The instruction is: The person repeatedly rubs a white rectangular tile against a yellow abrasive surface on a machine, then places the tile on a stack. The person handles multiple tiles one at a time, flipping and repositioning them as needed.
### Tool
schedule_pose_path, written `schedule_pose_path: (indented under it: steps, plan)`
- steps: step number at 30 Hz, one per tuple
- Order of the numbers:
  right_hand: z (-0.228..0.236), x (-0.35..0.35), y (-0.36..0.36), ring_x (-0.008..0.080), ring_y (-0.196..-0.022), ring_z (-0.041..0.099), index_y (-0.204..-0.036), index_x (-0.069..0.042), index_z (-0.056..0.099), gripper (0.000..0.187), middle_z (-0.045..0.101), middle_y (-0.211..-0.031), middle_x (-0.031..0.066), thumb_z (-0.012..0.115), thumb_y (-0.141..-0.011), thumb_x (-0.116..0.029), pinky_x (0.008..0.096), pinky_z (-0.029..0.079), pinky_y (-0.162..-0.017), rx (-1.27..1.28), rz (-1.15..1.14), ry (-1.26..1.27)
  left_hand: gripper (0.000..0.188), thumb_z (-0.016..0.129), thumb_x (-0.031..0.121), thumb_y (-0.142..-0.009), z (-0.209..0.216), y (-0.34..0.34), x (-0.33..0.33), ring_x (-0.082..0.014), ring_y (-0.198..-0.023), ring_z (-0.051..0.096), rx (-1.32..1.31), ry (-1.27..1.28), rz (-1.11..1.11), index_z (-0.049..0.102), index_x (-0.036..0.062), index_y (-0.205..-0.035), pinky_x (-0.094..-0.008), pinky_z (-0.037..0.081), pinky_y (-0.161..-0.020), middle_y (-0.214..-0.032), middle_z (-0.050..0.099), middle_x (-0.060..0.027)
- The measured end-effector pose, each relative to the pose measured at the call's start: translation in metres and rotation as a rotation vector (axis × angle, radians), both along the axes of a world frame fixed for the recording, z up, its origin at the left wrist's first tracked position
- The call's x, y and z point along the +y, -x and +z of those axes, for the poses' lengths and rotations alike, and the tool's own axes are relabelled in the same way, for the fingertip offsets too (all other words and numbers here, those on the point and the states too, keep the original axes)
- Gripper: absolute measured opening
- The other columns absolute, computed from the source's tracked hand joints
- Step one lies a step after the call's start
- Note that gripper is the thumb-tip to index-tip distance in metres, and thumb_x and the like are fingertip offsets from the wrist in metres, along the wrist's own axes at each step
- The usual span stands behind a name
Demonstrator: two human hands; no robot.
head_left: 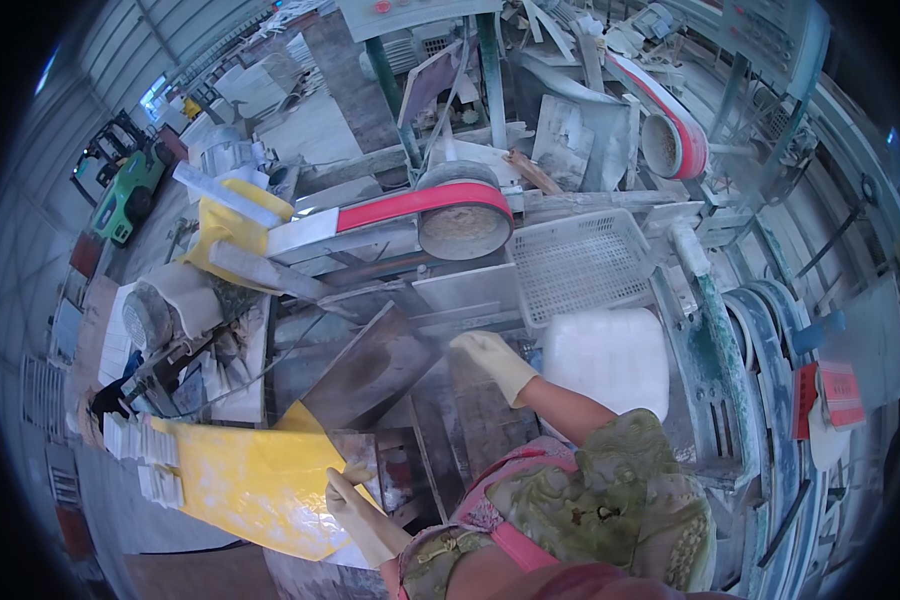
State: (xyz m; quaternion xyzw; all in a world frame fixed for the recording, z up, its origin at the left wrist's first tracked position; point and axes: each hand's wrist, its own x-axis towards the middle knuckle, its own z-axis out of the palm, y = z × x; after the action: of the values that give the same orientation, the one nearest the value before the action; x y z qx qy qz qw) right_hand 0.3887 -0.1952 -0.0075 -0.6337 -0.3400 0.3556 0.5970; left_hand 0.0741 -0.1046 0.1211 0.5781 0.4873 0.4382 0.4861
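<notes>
My left hand (363, 515), in a cream rubber glove, is at the right edge of a yellow sheet (240, 485) dusted with white powder. Its thumb stands apart from its fingers, and nothing shows between them. My right hand (494, 362), in a matching glove, reaches leftward over dark boards (485, 405). Its fingers are curled together, with no held thing visible. A dark brown flat panel (370, 365) leans just left of this hand. Stacked white strips (142, 445) lie at the left end of the yellow sheet.
Ahead stands a belt sander with a red belt (400, 206) around a drum; another red belt (675, 115) is farther right. A white plastic crate (582, 262) and a white block-shaped container (607, 362) stand right of my right hand. A green forklift (125, 195) is far left.
</notes>
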Motion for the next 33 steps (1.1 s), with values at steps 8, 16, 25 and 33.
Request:
schedule_pose_path:
  steps: [8, 16, 25, 33]
  plan:
    - [-0.016, 0.01, -0.018, 0.0313, -0.134, 0.046, -0.143, -0.013, 0.044, 0.085, 0.048, -0.143, 0.0118, 0.082, -0.068, -0.028, 0.04, 0.037, -0.115, -0.254, 0.068, 0.174, 0.043, 0.051, 0.033, -0.108, 0.001, 0.014, 0.025, -0.024, -0.104, 0.064, -0.045, 0.015, 0.143, 0.065, -0.0002, -0.084, -0.0407, 0.041, -0.106, -0.091, 0.071, -0.0129]
    - [0.017, 0.087, -0.012, 0.0205, -0.113, 0.061, -0.113, -0.004, 0.071, 0.031, 0.068, -0.118, 0.0109, 0.057, -0.103, -0.029, 0.0356, 0.047, -0.1, -0.241, 0.003, 0.082, 0.026, 0.061, 0.023, -0.101, -0.009, 0.027, 0.046, -0.0195, -0.109, 0.062, 0.069, 0.004, 0.223, 0.069, -0.0015, -0.105, -0.0351, 0.043, -0.105, -0.108, 0.07, -0.0094]
    - [0.022, 0.274, -0.154, 0.0299, -0.104, 0.072, -0.104, -0.001, 0.075, 0.033, 0.076, -0.105, 0.0168, 0.059, -0.101, -0.03, 0.0384, 0.053, -0.091, -0.566, 0.057, -0.057, 0.021, 0.064, 0.018, -0.1, 0.002, -0.015, 0.08, -0.0174, -0.105, 0.066, -0.046, 0.081, 0.527, 0.07, -0.0017, -0.102, -0.0322, 0.048, -0.1, -0.105, 0.072, -0.0102]
    - [0.055, 0.405, -0.262, 0.0333, -0.135, 0.051, -0.133, -0.004, 0.061, 0.044, 0.06, -0.139, 0.0176, 0.064, -0.09, -0.017, 0.0424, 0.041, -0.111, -1.508, 0.4, -0.179, 0.024, 0.058, 0.019, -0.105, -0.01, -0.123, 0.13, -0.0124, -0.097, 0.064, -0.068, 0.125, 0.582, 0.07, -0.0008, -0.11, -0.0267, 0.052, -0.083, -0.106, 0.071, -0.0062]
